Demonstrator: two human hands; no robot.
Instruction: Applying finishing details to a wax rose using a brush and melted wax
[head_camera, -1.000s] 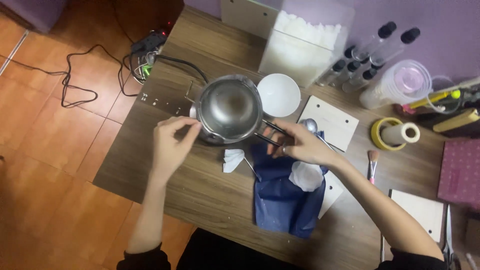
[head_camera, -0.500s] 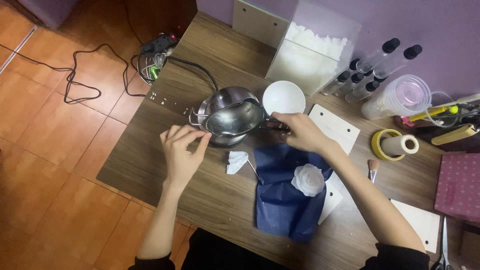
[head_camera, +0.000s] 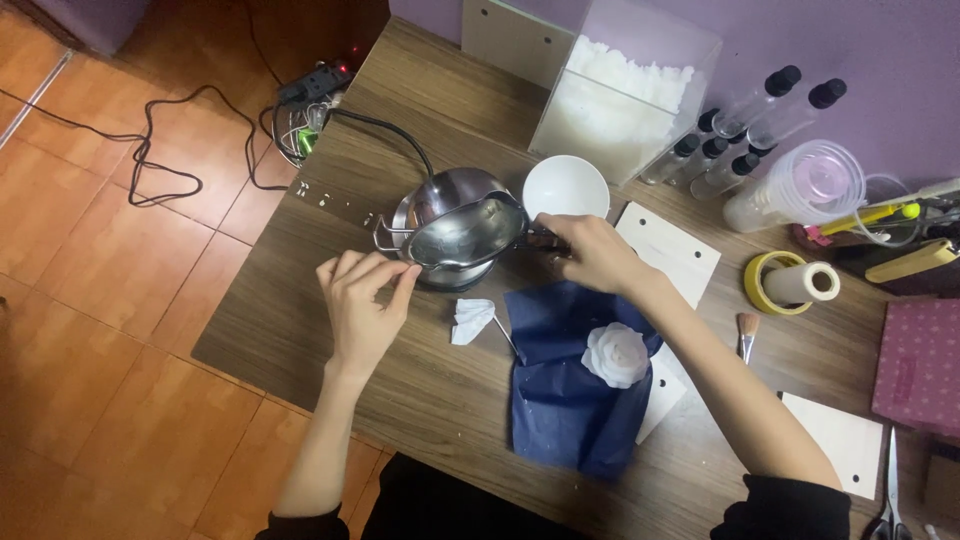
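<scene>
The right hand is gripping the handle of a tilted steel pan at centre frame, the handle running rightward toward that hand. The left hand, fingers loosely curled and holding nothing, is hovering just left of the pan's rim. Below, a white flower is lying on a blue cloth on the counter.

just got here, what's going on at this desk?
A person at a wooden table is handling a shiny steel pouring pot. The right hand grips its handle and the pot is tilted; the left hand touches the rim on the near side. It sits over a second steel pot. Nearby are an empty white bowl and a white flower shape on dark blue cloth.
</scene>
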